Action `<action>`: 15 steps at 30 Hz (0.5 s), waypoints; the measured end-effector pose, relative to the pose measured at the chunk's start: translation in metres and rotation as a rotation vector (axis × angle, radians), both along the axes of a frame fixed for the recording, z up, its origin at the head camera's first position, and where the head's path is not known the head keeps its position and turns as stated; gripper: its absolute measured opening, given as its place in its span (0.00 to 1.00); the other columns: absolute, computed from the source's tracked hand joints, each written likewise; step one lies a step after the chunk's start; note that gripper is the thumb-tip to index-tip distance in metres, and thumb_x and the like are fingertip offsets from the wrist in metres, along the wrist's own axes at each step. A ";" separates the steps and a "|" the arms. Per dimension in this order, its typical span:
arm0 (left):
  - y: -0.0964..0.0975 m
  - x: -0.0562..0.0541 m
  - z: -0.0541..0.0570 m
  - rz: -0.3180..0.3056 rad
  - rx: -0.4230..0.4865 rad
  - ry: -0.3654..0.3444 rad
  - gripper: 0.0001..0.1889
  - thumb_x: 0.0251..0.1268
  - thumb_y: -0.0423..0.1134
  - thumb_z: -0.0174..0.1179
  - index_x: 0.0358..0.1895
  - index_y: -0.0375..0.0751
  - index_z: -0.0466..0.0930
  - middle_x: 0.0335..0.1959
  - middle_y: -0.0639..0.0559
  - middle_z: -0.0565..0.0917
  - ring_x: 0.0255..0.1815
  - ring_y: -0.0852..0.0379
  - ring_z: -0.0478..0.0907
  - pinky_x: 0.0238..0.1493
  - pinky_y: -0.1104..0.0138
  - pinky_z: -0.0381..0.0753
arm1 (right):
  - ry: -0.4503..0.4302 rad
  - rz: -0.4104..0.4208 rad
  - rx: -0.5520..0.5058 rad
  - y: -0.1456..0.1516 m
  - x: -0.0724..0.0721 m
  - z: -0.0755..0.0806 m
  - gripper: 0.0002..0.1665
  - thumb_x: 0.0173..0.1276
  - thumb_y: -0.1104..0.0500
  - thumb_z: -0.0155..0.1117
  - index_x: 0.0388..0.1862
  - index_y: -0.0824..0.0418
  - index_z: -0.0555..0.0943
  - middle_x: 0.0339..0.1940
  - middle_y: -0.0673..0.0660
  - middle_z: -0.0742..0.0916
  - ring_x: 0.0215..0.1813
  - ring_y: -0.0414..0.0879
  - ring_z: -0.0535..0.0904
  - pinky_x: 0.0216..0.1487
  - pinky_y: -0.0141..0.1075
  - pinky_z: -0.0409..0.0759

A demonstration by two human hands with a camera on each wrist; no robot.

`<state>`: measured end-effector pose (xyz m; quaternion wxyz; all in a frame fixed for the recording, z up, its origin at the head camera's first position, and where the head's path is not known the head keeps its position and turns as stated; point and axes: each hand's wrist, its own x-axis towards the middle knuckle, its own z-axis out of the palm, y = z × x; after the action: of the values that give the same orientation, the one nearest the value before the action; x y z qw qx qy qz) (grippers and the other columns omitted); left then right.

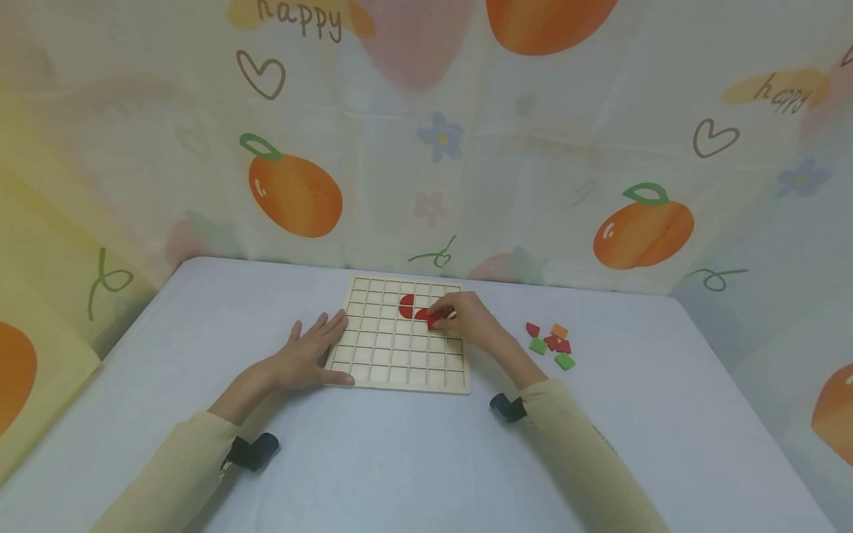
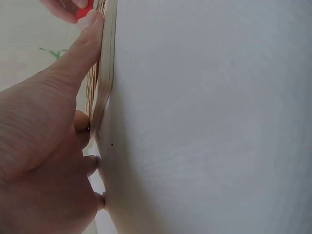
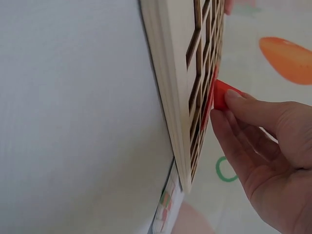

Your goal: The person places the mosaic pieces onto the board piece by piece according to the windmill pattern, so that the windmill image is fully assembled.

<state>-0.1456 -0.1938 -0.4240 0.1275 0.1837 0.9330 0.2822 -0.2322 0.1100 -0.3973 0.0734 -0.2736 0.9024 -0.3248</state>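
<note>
A square wooden grid board lies on the table. Red pieces sit in cells near its upper middle, two of them forming a half disc. My right hand is over the board's right half and pinches a red piece between thumb and fingers, close against the grid. Flat along the board's left side, my left hand has its fingers spread; its thumb rests on the lower left edge and the fingertips touch the left rim.
Right of the board lie several loose pieces: an orange square, green pieces and red ones. The white table reaches back to a curtain printed with fruit. A dark wrist camera sits at each sleeve.
</note>
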 end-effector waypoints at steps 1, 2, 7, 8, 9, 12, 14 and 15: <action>0.000 0.000 0.000 0.000 -0.001 0.001 0.59 0.52 0.62 0.68 0.77 0.31 0.45 0.80 0.39 0.44 0.78 0.33 0.35 0.69 0.35 0.25 | 0.000 0.008 -0.004 -0.001 0.000 -0.001 0.12 0.61 0.67 0.71 0.45 0.64 0.87 0.41 0.56 0.88 0.43 0.46 0.83 0.47 0.35 0.81; 0.000 0.000 0.000 0.002 -0.002 0.001 0.59 0.52 0.62 0.69 0.77 0.31 0.45 0.80 0.39 0.44 0.78 0.33 0.35 0.69 0.35 0.25 | -0.001 0.015 -0.007 -0.002 0.000 -0.002 0.12 0.61 0.67 0.71 0.45 0.64 0.87 0.42 0.55 0.89 0.43 0.46 0.83 0.47 0.35 0.81; 0.001 0.000 0.000 0.009 -0.003 0.001 0.60 0.51 0.62 0.69 0.77 0.31 0.46 0.80 0.38 0.44 0.78 0.33 0.35 0.69 0.35 0.25 | -0.015 0.035 -0.015 -0.008 0.001 -0.005 0.12 0.62 0.67 0.70 0.45 0.62 0.88 0.42 0.53 0.89 0.42 0.44 0.81 0.45 0.33 0.79; 0.001 0.000 0.000 0.010 -0.002 0.001 0.60 0.51 0.62 0.69 0.77 0.31 0.46 0.80 0.38 0.44 0.78 0.33 0.35 0.69 0.35 0.25 | -0.015 0.036 -0.014 -0.009 0.002 -0.006 0.12 0.61 0.67 0.71 0.45 0.62 0.88 0.41 0.53 0.89 0.41 0.44 0.80 0.44 0.32 0.79; 0.001 0.000 0.000 0.010 -0.001 0.002 0.59 0.51 0.62 0.70 0.77 0.31 0.46 0.80 0.38 0.44 0.78 0.33 0.35 0.69 0.35 0.25 | -0.012 0.034 -0.008 -0.011 0.002 -0.006 0.12 0.61 0.67 0.71 0.45 0.62 0.88 0.41 0.53 0.89 0.40 0.44 0.80 0.44 0.32 0.79; 0.001 0.000 -0.001 0.009 -0.001 0.005 0.60 0.51 0.62 0.70 0.77 0.31 0.46 0.80 0.38 0.44 0.78 0.33 0.35 0.69 0.35 0.25 | -0.007 0.021 0.017 -0.016 0.003 -0.004 0.12 0.61 0.67 0.71 0.45 0.63 0.88 0.42 0.54 0.89 0.40 0.44 0.79 0.45 0.33 0.79; 0.001 0.000 -0.001 0.009 0.001 0.008 0.60 0.51 0.62 0.69 0.77 0.31 0.46 0.80 0.38 0.44 0.78 0.33 0.35 0.69 0.35 0.25 | -0.006 0.004 0.037 -0.019 0.004 -0.002 0.12 0.61 0.67 0.71 0.45 0.64 0.87 0.42 0.55 0.89 0.41 0.44 0.80 0.46 0.34 0.79; 0.001 0.000 -0.001 0.010 0.001 0.008 0.60 0.51 0.62 0.69 0.77 0.31 0.46 0.80 0.38 0.44 0.78 0.33 0.35 0.69 0.35 0.25 | -0.004 -0.002 0.048 -0.020 0.005 -0.002 0.12 0.61 0.67 0.71 0.45 0.64 0.87 0.42 0.55 0.89 0.42 0.45 0.80 0.47 0.34 0.80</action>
<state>-0.1454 -0.1928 -0.4249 0.1221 0.1804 0.9342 0.2826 -0.2276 0.0896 -0.3990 0.0814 -0.2701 0.9100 -0.3037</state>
